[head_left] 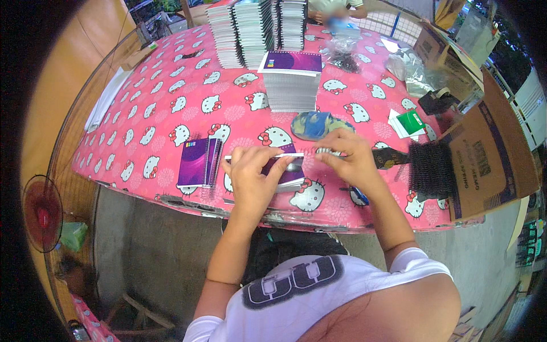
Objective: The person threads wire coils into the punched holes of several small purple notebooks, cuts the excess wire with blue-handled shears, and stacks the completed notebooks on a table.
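Note:
My left hand (253, 174) is closed on a purple-covered notebook (269, 166) near the table's front edge. Its thumb presses on the cover, and its fingers lie along the far edge. A silvery patch shows beside the thumb; I cannot tell what it is. White page edges show below that cover. Just to the right, my right hand (345, 155) pinches a small pale ridged piece (326, 151), mostly hidden by the fingers. Left of my hands lies a short pile of purple notebooks (196, 163). A blue and yellow patterned pad (319, 126) lies beyond my right hand.
A tall purple-topped paper stack (290, 85) stands ahead, with spiral-bound stacks (248, 37) behind it. Black binding coils (430, 170) sit by an open cardboard box (493, 154) at right. A green card (410, 122) and plastic bags (413, 71) lie farther back. Another person (339, 11) is across the table.

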{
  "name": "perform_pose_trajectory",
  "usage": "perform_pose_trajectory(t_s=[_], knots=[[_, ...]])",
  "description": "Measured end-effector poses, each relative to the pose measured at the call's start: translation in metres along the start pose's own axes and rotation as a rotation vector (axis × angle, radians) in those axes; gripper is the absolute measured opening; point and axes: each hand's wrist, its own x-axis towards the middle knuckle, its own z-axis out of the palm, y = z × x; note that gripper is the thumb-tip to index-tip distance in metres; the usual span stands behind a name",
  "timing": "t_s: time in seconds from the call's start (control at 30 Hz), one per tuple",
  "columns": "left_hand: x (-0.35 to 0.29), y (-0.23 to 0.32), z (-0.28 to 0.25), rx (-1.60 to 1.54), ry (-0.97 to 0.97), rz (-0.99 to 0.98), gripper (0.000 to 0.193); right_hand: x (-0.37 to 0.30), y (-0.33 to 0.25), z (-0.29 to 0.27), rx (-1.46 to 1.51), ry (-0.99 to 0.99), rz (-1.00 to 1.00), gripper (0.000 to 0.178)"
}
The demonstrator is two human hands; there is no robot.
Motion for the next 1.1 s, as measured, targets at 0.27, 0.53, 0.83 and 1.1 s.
perform_pose_trajectory(t_s=[0.27,0.53,0.83,1.1], knots=[[-0.001,0.005,-0.001,0.014,0.007,-0.007,0.022,0.022,0.004,-0.013,0.363,-0.377,0.351,0.021],[-0.004,-0.001,-0.001,0.008,0.009,0.002,0.024,0.014,-0.02,0.008,-0.16,-0.23,-0.008,0.022],[-0.008,0.001,-0.005,-0.005,0.006,0.045,0.02,0.022,-0.037,0.0,-0.116,-0.274,-0.083,0.02],[-0.007,0.001,-0.004,-0.004,0.017,0.02,0.02,0.017,-0.043,0.008,-0.248,-0.229,-0.055,0.023]])
